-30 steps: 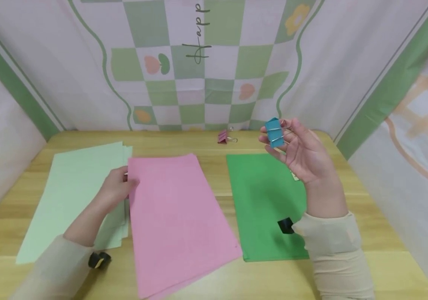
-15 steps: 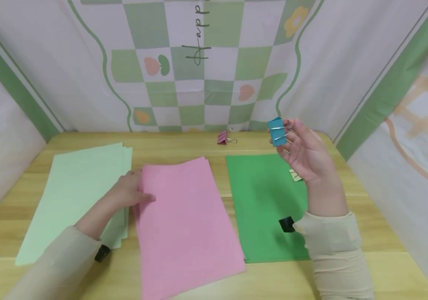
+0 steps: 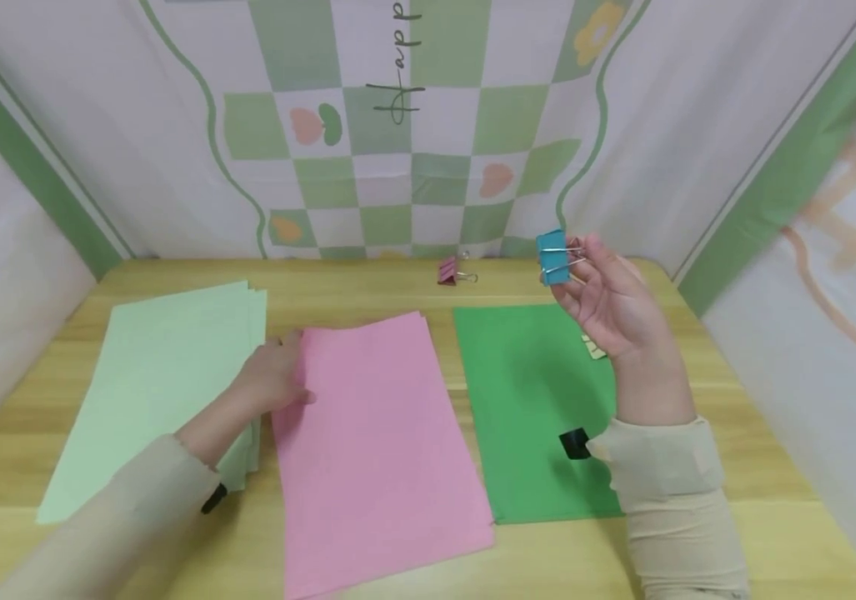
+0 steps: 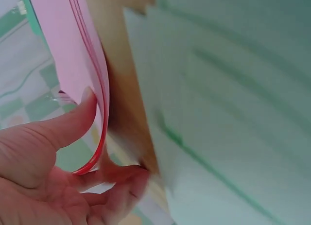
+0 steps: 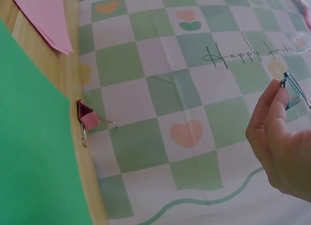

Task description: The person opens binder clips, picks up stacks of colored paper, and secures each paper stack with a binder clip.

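Observation:
My left hand (image 3: pixel 270 379) grips the left edge of a stack of pink paper (image 3: pixel 390 442). In the left wrist view the thumb (image 4: pixel 80 118) lies on the pink sheets while the fingers curl beneath, and a red curved edge (image 4: pixel 92 163) shows below the thumb. Raised over the far right of the table, my right hand (image 3: pixel 615 308) pinches a blue binder clip (image 3: pixel 553 257) by its wire handles. Only the side of that clip (image 5: pixel 292 91) appears at the edge of the right wrist view.
Light green sheets (image 3: pixel 150 392) lie fanned left of the pink stack. A green stack (image 3: pixel 525 417) lies to its right, with a pale yellow clip (image 3: pixel 593 347) on it. A dark pink binder clip (image 3: pixel 448 272) stands near the wooden table's back edge, before a checked curtain (image 3: pixel 438 179).
My left hand and the pink stack have shifted right, and the stack's left edge has come down toward the table. The right hand still holds the blue binder clip, turned slightly.

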`<state>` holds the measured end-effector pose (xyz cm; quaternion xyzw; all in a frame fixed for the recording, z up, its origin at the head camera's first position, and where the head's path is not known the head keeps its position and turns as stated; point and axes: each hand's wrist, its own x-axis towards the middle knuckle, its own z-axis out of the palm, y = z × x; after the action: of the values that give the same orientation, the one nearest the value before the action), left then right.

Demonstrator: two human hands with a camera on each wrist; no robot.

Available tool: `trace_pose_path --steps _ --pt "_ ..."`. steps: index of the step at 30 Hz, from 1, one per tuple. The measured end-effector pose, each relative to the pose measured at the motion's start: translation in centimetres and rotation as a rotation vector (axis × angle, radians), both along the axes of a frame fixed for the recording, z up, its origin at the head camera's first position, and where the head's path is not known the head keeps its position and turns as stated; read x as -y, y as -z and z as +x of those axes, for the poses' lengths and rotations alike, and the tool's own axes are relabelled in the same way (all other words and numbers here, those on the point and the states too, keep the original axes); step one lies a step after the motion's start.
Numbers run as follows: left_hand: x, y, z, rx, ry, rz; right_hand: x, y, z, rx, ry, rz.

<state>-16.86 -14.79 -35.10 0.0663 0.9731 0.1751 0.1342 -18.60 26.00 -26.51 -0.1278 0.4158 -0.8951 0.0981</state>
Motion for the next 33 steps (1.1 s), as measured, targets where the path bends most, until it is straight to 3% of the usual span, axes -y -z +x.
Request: trace_pose_path --steps 11,16,22,25,33 --pt "0.4 0.4 -0.5 0.060 -0.042 0.161 -0.9 0.9 -0.8 0.045 0.002 -0.011" --pt "1.0 -0.2 -1.0 0.083 -0.062 0.328 -1.3 1.1 -1.1 0.046 0.013 -0.014" --pt "1.1 -1.0 -1.2 0.185 -0.190 0.617 -1.5 1.2 -1.3 0.052 0.029 0.008" --pt "0.9 -1.2 -0.9 0.215 -0.254 0.682 -1.5 1.3 -1.3 0.053 0.033 0.015" --pt "-0.1 -1.0 0.4 0.441 -0.262 0.842 -1.5 1.5 -1.4 0.061 0.049 0.022"
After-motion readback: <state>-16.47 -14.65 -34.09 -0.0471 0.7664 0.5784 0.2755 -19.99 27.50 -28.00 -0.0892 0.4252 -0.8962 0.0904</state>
